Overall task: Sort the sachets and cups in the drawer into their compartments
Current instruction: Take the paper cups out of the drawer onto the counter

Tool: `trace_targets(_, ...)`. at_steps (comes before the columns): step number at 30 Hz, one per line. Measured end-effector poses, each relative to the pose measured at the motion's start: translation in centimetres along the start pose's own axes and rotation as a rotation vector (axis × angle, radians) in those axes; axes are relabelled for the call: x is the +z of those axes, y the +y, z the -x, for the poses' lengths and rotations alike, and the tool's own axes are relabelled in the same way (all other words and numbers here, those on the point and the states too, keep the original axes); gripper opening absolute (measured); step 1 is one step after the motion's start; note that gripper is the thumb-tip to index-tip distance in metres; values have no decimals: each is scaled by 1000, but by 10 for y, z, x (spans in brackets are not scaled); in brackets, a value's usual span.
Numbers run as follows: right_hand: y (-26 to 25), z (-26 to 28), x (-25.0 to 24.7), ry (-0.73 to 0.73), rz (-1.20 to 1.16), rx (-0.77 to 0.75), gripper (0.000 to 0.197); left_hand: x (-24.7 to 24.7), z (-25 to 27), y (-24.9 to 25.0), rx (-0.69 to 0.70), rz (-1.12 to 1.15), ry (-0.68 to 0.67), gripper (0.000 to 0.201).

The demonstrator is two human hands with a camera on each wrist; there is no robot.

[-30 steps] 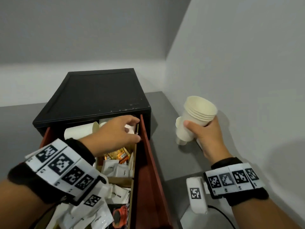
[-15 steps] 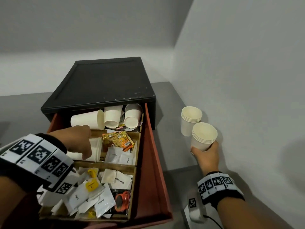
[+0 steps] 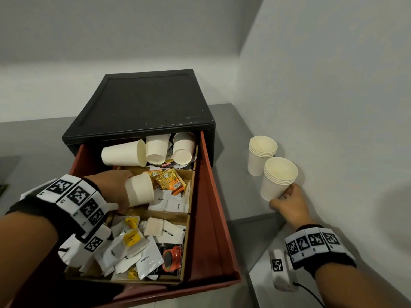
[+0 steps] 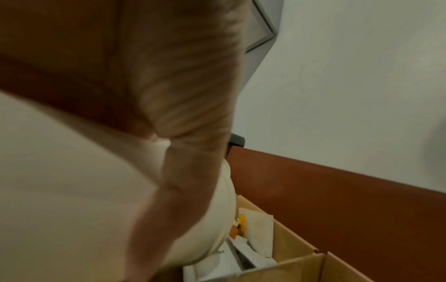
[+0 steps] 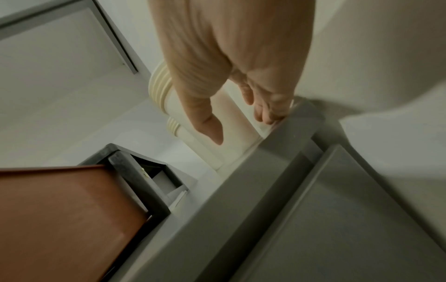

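Note:
The red drawer (image 3: 213,218) stands pulled out of a black cabinet (image 3: 144,103). Three paper cups (image 3: 155,150) lie on their sides in its rear compartment. Orange sachets (image 3: 170,180) and white coffee sachets (image 3: 169,204) fill the middle one, and mixed sachets (image 3: 133,247) the front one. My left hand (image 3: 115,192) grips a white paper cup (image 3: 139,190) above the middle left compartment; the left wrist view shows that cup (image 4: 60,190) close up. My right hand (image 3: 289,201) holds the base of a cup stack (image 3: 278,178) standing on the table, thumb and fingers around the stack (image 5: 236,150).
A second cup stack (image 3: 260,154) stands just behind the held one, near the white wall. A white tagged device (image 3: 281,270) with a cable lies on the lower grey step by my right wrist. Cardboard dividers (image 4: 289,248) split the drawer.
My left hand has come back from the rear cups to the middle left compartment and now holds a cup raised. My right hand has lowered its stack onto the table beside the other stack.

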State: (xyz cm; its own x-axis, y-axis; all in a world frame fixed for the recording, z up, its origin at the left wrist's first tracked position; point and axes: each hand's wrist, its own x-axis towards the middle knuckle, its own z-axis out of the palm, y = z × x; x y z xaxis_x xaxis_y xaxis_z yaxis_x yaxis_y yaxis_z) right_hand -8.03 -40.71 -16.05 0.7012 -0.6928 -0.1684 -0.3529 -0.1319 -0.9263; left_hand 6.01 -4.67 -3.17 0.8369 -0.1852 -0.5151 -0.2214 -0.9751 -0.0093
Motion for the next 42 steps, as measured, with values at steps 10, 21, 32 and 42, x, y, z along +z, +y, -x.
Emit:
trace_targets(10, -51, 33, -32, 165, -5, -108, 17, -19, 19, 21, 271, 405, 162, 62)
trace_targets(21, -204, 95, 11, -549, -167, -411, 25, -37, 65, 100, 777, 1077, 310, 52)
trace_targets(32, -232, 89, 41, -578, -457, -488, 54, -41, 52, 61, 603, 567, 522, 40)
trace_targets(42, -239, 88, 48, -588, -628, -524, 58, -17, -47, -19, 18, 42, 429, 70)
